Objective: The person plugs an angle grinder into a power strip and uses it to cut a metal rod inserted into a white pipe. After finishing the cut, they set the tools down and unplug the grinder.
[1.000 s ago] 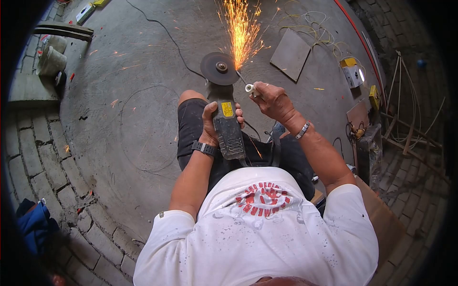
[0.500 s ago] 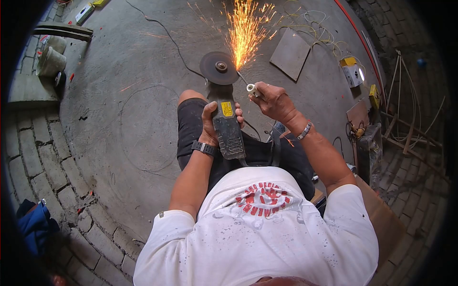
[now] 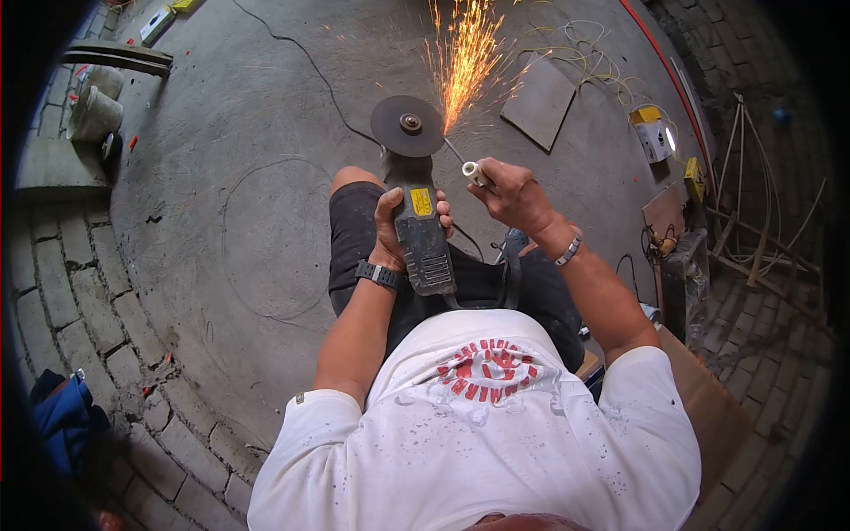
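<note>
My left hand (image 3: 388, 232) is wrapped round the body of a black angle grinder (image 3: 423, 252), thumb on one side and fingertips on the other. The dark disc (image 3: 390, 124) of the grinder points away from me, its guard not visible. Pinched in my right hand (image 3: 518, 196) is a white plastic piece with a round open end (image 3: 470, 168). A thin metal rod (image 3: 453, 150) reaches from beside it to the right edge of the disc. Sparks (image 3: 465, 71) fly forward from that contact. How the rod and the white piece are joined is hidden by my fingers.
The grinder's cord (image 3: 329, 84) trails over the concrete floor. Ahead right lie a flat square board (image 3: 540, 99) and loose pale wires (image 3: 589, 57). Yellow-white boxes (image 3: 653, 137) stand at the right, near a wooden frame (image 3: 761, 243). Buckets (image 3: 96, 115) stand at the left.
My right hand has shifted slightly right and downward with the white piece, so more of the rod shows. The spark stream has changed shape. The grinder has hardly moved.
</note>
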